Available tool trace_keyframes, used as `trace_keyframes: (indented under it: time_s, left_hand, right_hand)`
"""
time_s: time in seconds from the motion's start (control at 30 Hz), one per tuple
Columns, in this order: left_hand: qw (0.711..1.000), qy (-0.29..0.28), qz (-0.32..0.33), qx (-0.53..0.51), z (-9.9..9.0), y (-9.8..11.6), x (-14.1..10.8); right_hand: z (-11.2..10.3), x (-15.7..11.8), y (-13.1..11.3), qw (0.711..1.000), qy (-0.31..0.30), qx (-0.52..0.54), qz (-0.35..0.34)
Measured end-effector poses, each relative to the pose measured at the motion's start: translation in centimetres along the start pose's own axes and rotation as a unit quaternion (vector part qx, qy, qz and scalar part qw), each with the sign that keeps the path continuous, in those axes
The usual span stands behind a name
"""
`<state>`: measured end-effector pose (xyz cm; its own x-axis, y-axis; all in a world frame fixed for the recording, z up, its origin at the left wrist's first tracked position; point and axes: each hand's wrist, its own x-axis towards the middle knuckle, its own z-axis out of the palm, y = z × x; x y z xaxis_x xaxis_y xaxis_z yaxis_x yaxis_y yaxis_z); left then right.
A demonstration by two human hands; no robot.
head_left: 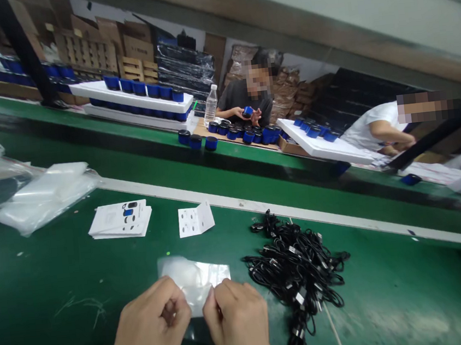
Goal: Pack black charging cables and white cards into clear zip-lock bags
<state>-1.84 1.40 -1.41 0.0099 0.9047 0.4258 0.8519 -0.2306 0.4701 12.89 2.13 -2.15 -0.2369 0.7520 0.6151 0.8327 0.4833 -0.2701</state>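
A clear plastic bag point(196, 280) lies between my two hands, low in the middle of the head view. My left hand point(157, 317) pinches its left edge, thumb against curled fingers. On the near right side of the bag, my right hand point(235, 317) is closed in a pinch as well. Something white shows at the bag's right part; whether it is inside or beneath I cannot tell. To the right of my right hand is a heap of coiled black USB cables point(301, 261). A folded printed leaflet point(195, 220) stands beyond the bag, with a stack of leaflets point(120, 220) to its left.
A pile of clear plastic bags point(51, 194) lies at the left. Past a white strip point(225, 201) runs a green belt with blue-and-black cups point(195, 141). White foam trays point(141, 102) hold more cups. Across the line, a person point(247, 96) holds a blue cup near a plastic bottle point(210, 106).
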Motion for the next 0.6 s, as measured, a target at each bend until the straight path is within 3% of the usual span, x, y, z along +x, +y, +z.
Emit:
trace_keyframes:
  time_s: [0.07,0.17,0.23,0.3,0.47,0.6]
  left_hand:
    - [1.0,-0.001,-0.016,-0.01,-0.4,-0.7,-0.1]
    - [0.994,-0.055,-0.074,-0.065,-0.7,-2.3,-0.2]
    - [0.981,-0.1,-0.134,-0.097,-0.7,-3.4,-0.3]
    - [0.967,-0.127,-0.18,-0.125,-0.7,-4.0,-0.5]
    - [0.941,-0.094,-0.255,-0.203,-0.8,-3.1,-1.2]
    - [0.92,-0.07,-0.277,-0.266,-0.8,-2.3,-1.5]
  right_hand:
    - [-0.6,0.9,-0.2,0.997,-0.052,0.034,0.036]
    - [-1.1,4.0,-0.2,0.971,-0.173,0.148,0.075]
    - [-0.5,6.7,0.2,0.958,-0.208,0.18,0.083]
    - [1.1,9.4,0.9,0.953,-0.246,0.149,0.094]
    - [5.7,13.5,2.9,0.925,-0.329,0.099,0.161]
    - [6.9,15.0,3.3,0.898,-0.384,0.075,0.2]
